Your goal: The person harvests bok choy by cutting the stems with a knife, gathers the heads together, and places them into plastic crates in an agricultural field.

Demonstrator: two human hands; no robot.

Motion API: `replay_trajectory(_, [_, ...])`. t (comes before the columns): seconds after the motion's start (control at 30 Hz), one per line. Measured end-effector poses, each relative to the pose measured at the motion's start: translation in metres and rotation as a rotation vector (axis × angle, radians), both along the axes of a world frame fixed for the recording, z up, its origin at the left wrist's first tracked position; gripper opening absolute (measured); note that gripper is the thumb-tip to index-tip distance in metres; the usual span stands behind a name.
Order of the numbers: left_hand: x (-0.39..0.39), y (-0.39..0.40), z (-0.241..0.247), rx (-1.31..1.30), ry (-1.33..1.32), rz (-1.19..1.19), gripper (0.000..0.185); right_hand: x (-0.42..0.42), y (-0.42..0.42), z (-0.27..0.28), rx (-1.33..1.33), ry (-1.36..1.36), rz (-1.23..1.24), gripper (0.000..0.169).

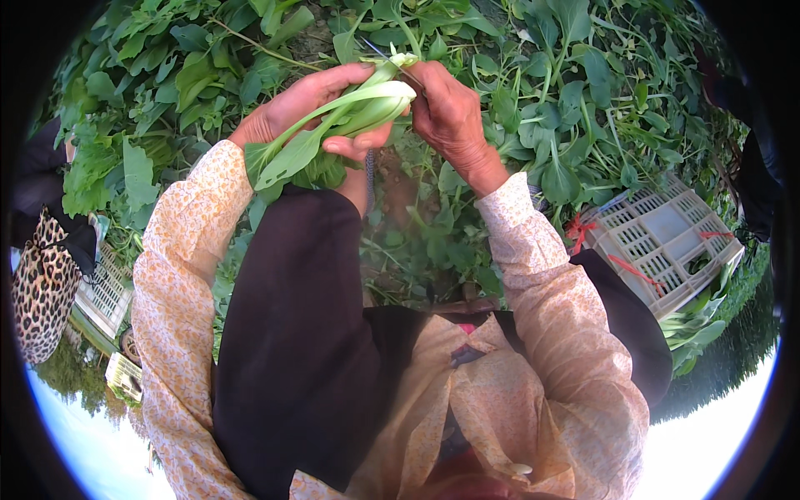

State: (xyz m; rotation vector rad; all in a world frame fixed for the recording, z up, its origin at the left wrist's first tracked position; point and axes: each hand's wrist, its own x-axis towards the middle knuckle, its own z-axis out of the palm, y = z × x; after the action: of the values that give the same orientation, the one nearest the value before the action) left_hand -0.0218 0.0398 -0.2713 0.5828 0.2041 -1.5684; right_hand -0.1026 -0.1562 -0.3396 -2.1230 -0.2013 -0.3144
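Observation:
My left hand (306,94) is closed around several heads of leafy greens (369,112), perhaps bok choy, their pale stem ends turned right and their leaves hanging over my wrist and knee. In my right hand (451,112) is a thin knife (379,50), mostly hidden by the fingers. Its narrow blade points up and left, passing beside the cut base of one stem (402,59). Whether the blade touches that stem I cannot tell.
Dense leafy greens (562,119) grow ahead and to both sides. A pale plastic crate (669,234) with red ties is at my right, greens beside it. Another crate (107,290) lies far left, near a person in leopard-print clothing (44,294). Soil (400,181) shows between my legs.

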Motion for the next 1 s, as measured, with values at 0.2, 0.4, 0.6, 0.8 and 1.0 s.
replay_trajectory(0.2, [0.004, 0.004, -0.01, 0.21, -0.287, -0.005, 0.057, -0.005, -0.02, -0.017, 0.331, 0.496, -0.118, 0.03])
replay_trajectory(0.4, [0.014, 0.006, -0.023, 0.4, -0.711, -0.066, 0.062, 0.035, -0.008, 0.025, 0.281, 0.608, 0.051, 0.037])
replay_trajectory(0.6, [0.015, 0.012, -0.048, 0.421, -1.029, -0.17, 0.062, 0.042, 0.0, 0.019, 0.555, 0.826, 0.01, 0.035])
replay_trajectory(0.8, [0.028, 0.005, -0.036, 0.332, -1.108, -0.2, 0.054, 0.044, -0.019, 0.019, 1.415, 0.922, -0.016, 0.02])
replay_trajectory(1.0, [0.026, 0.01, -0.05, 0.487, -0.764, 0.186, 0.053, 0.026, -0.041, 0.012, 2.367, 0.549, 0.358, 0.028])
